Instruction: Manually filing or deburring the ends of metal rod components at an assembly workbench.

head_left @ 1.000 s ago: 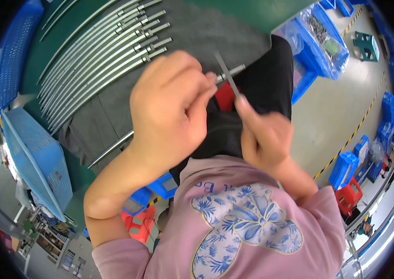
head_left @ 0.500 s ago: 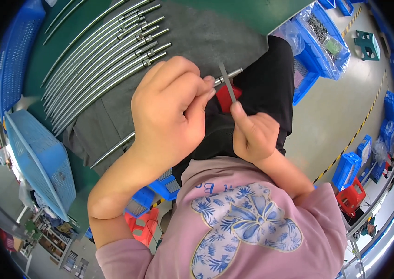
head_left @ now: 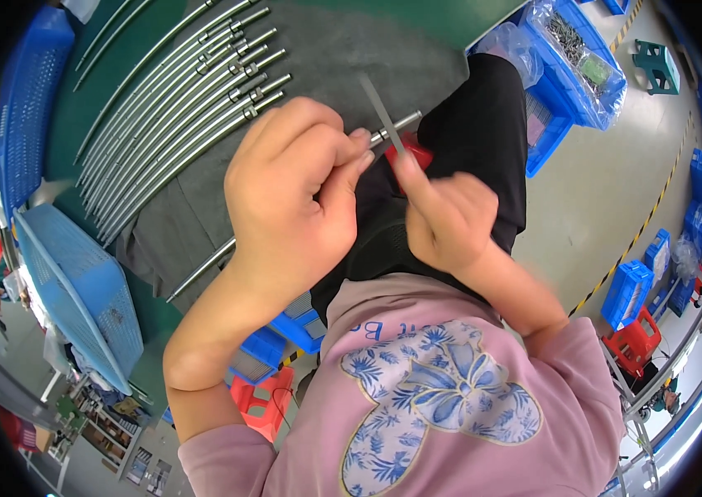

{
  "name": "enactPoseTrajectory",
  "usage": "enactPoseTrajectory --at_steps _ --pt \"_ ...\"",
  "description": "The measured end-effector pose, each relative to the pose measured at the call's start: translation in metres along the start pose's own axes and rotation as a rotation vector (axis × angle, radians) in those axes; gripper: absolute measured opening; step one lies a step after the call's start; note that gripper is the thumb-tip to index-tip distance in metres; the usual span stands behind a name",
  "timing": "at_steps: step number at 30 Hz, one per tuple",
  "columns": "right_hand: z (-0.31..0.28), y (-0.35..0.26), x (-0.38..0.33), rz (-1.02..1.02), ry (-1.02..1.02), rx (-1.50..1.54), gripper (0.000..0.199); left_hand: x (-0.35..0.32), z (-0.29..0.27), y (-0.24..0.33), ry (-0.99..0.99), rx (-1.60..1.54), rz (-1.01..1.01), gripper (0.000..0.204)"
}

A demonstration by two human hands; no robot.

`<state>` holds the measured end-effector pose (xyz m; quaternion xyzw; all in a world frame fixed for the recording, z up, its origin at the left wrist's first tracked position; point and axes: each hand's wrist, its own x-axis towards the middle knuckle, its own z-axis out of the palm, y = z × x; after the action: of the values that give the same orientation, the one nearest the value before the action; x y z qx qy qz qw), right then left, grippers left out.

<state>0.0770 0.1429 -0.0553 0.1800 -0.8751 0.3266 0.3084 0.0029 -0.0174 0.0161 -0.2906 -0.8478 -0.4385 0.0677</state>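
Observation:
My left hand is closed round a thin metal rod. The rod's short stepped end sticks out past my fingertips, and its long end slants down to the left under my wrist. In my right hand is a flat grey metal file, thumb laid along it. The blade crosses the rod near its tip; whether they touch I cannot tell. Several similar metal rods, some with ring collars, lie side by side on the green table and grey cloth to the left.
Blue perforated baskets stand at the left. A blue bin lined with clear plastic holds small metal parts at the upper right. A green stool and red stools stand on the floor. Something red shows behind the rod.
The file has slid up and to the left across the rod, with my right hand following. My left hand and the rod have shifted slightly left.

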Motion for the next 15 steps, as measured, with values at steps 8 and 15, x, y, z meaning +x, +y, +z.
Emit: enactPoseTrajectory --at_steps 8,15 --pt "0.002 0.003 0.004 -0.02 0.021 0.001 0.051 0.001 0.001 -0.001 -0.003 -0.003 0.012 0.018" --pt "0.014 0.007 0.017 -0.027 0.147 0.007 0.055 0.002 -0.002 0.002 -0.025 0.031 0.037 0.018"
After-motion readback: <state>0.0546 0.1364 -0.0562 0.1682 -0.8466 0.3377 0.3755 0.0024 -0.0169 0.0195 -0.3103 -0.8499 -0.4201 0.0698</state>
